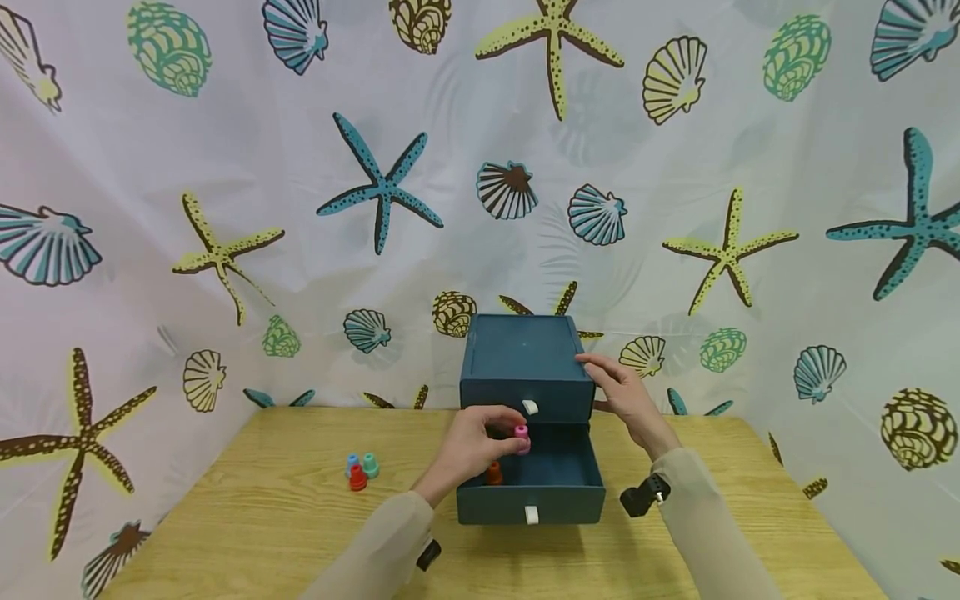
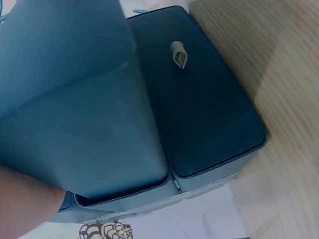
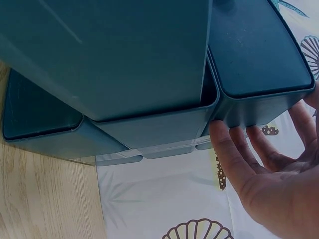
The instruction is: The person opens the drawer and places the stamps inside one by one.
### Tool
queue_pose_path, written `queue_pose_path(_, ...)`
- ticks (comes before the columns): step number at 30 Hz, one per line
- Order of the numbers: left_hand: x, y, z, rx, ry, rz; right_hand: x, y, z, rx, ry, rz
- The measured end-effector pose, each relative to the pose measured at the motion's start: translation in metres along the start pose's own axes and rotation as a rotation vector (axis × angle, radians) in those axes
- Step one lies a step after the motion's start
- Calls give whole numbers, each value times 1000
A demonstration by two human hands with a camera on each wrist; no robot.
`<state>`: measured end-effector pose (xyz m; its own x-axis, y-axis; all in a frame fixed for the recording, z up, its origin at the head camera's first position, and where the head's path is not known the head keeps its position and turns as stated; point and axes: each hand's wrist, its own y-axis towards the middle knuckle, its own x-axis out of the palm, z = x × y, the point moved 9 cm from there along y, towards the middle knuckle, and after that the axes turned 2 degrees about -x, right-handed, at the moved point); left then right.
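Note:
My left hand [image 1: 480,439] pinches a small pink bell-shaped peg [image 1: 522,439] between thumb and fingers, over the pulled-out drawer [image 1: 558,458] of a dark blue cabinet [image 1: 522,350]. Inside that drawer, by its left side, is an orange-brown peg [image 1: 493,473]. My right hand [image 1: 626,396] rests on the cabinet's upper right edge. In the right wrist view, its extended fingers [image 3: 229,154] touch the cabinet's side. The left wrist view shows only part of the left hand [image 2: 30,201]; the pink peg is hidden there.
On the table [image 1: 285,500], left of the cabinet, a blue peg [image 1: 352,462], a teal peg [image 1: 371,465] and a red peg [image 1: 357,477] stand close together. A closed drawer [image 2: 199,99] with a pale pull tab [image 2: 179,54] shows beside the pulled-out one. A patterned curtain [image 1: 420,275] hangs behind.

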<state>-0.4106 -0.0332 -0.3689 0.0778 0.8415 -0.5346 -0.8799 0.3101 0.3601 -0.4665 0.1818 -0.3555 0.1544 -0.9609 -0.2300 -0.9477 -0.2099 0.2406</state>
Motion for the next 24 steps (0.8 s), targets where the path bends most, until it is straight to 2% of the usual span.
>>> queue_pose_path(5, 8, 6, 5, 12, 47, -82, -2, 0, 1, 3, -2, 9)
queue_pose_path(13, 20, 11, 2, -35, 76, -172, -2, 1, 0, 4, -11, 13)
queue_pose_path(24, 30, 18, 0, -48, 140, -202, -1, 2, 2, 11, -1, 12)
